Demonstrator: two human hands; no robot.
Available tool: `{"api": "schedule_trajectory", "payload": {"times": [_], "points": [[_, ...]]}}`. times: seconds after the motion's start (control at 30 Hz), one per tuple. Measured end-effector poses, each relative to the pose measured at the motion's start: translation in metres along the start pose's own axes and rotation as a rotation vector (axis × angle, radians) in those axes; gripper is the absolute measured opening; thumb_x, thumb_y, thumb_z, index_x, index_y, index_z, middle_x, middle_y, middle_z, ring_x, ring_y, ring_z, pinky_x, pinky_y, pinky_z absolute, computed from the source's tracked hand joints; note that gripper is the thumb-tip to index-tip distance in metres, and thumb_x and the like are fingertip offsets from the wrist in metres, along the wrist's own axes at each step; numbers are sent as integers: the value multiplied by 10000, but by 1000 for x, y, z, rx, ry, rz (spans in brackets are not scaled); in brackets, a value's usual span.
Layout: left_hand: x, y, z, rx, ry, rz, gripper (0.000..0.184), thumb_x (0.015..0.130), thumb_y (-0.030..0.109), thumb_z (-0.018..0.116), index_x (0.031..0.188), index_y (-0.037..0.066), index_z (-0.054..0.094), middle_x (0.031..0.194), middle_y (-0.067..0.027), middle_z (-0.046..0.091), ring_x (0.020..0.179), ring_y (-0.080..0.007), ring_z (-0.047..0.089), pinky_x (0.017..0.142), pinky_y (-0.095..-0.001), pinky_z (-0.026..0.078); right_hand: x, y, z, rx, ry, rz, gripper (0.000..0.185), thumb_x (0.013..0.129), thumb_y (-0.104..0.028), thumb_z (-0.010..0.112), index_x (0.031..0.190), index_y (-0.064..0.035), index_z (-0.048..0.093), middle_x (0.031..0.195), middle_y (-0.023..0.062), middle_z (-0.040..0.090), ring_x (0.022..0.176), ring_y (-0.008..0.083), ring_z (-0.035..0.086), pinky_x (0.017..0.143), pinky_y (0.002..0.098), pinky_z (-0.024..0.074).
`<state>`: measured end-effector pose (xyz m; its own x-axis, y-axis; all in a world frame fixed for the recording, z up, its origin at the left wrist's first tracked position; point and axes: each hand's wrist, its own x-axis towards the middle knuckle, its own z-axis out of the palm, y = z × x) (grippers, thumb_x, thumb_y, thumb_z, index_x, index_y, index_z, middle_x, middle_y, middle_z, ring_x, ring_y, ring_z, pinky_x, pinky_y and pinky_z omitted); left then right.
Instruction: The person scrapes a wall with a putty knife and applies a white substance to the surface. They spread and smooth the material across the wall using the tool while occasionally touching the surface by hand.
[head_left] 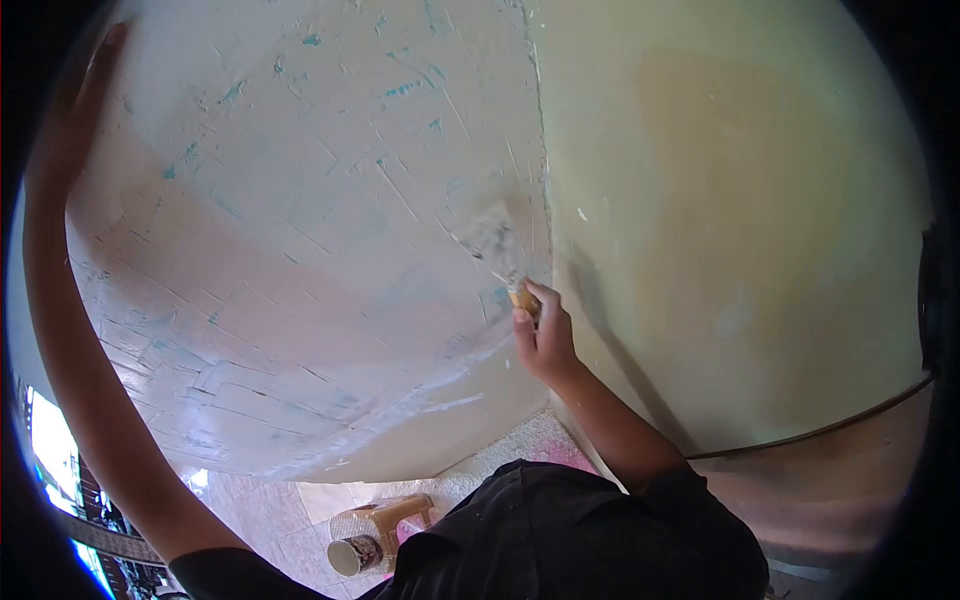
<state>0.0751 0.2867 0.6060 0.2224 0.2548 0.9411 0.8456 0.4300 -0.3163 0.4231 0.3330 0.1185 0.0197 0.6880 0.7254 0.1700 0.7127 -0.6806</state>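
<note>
In the head view my right hand (545, 335) is closed round the wooden handle of a putty knife (495, 245). Its wide blade, smeared with whitish filler, lies against or very near the left wall (330, 250), close to the corner. Thin pale filler with scrape lines and bluish-green patches covers that wall. At the far upper left my left hand (75, 140) is raised along the wall, with fingers stretched upward. The dark image edge cuts off part of it, and nothing shows in it.
A yellowish wall (740, 220) meets the filled wall at a vertical corner on the right. Below stands a small tan stool (385, 515) with a round can (352, 555) on or beside it. The tiled floor (265, 505) shows beneath, and bright light enters at lower left.
</note>
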Motion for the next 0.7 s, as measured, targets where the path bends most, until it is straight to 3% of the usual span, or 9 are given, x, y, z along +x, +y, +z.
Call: {"api": "schedule_trajectory", "payload": {"times": [0.07, 0.1, 0.2, 0.27, 0.37, 0.5, 0.6, 0.7], "points": [[5, -8, 2, -13, 5, 31, 776, 865, 761, 312, 1426, 244, 452, 1427, -132, 479, 1299, -344, 474, 1092, -507, 342, -5, 9, 6, -192, -195, 103, 416, 949, -257, 535, 1225, 39, 442, 914, 271, 622, 812, 428, 624, 711, 469, 504], [6, -10, 5, -14, 17, 56, 779, 863, 764, 308, 1427, 246, 450, 1428, -129, 479, 1301, -343, 472, 1092, -510, 341, -32, 30, 6, -274, -360, 254, 431, 954, -307, 511, 1218, 25, 431, 891, 282, 624, 835, 447, 621, 709, 495, 499], [5, -14, 7, 78, 66, 89, 779, 862, 768, 293, 1431, 257, 443, 1433, -121, 475, 1305, -345, 467, 1095, -515, 336, -128, 71, -15, -343, -566, 481, 398, 952, -273, 508, 1228, 1, 425, 875, 276, 626, 839, 459, 621, 703, 521, 501], [5, -18, 6, 159, 111, 112, 776, 861, 768, 291, 1437, 268, 432, 1440, -111, 468, 1310, -346, 461, 1097, -522, 330, -158, 81, -32, -278, -494, 359, 393, 953, -260, 506, 1231, 7, 423, 891, 277, 622, 821, 451, 627, 698, 506, 507], [8, -17, 7, 166, 124, 143, 773, 858, 769, 291, 1444, 281, 418, 1449, -98, 460, 1317, -345, 454, 1098, -534, 323, -150, 72, -39, -199, -351, 330, 409, 950, -245, 518, 1230, 47, 455, 1080, 281, 600, 967, 434, 611, 842, 466, 496], [6, -18, 14, 121, 92, 95, 771, 860, 770, 280, 1449, 290, 407, 1457, -85, 453, 1322, -343, 448, 1095, -548, 320, -57, 36, -23, -169, -213, 89, 411, 962, -274, 487, 1225, 41, 469, 1059, 273, 603, 970, 434, 599, 846, 463, 485], [8, -17, 16, 89, 142, 162, 780, 854, 779, 273, 1451, 293, 402, 1463, -87, 444, 1319, -341, 452, 1089, -556, 325, -43, 28, -13, -157, -262, 266, 404, 966, -273, 480, 1230, 32, 462, 1045, 277, 597, 952, 441, 595, 823, 476, 484], [7, -18, 14, 84, 88, 122, 791, 849, 785, 276, 1452, 288, 402, 1466, -94, 438, 1316, -344, 454, 1086, -560, 328, -101, 64, -6, -225, -411, 435, 395, 973, -278, 465, 1228, 23, 452, 1014, 275, 601, 919, 446, 599, 806, 481, 485]]}}
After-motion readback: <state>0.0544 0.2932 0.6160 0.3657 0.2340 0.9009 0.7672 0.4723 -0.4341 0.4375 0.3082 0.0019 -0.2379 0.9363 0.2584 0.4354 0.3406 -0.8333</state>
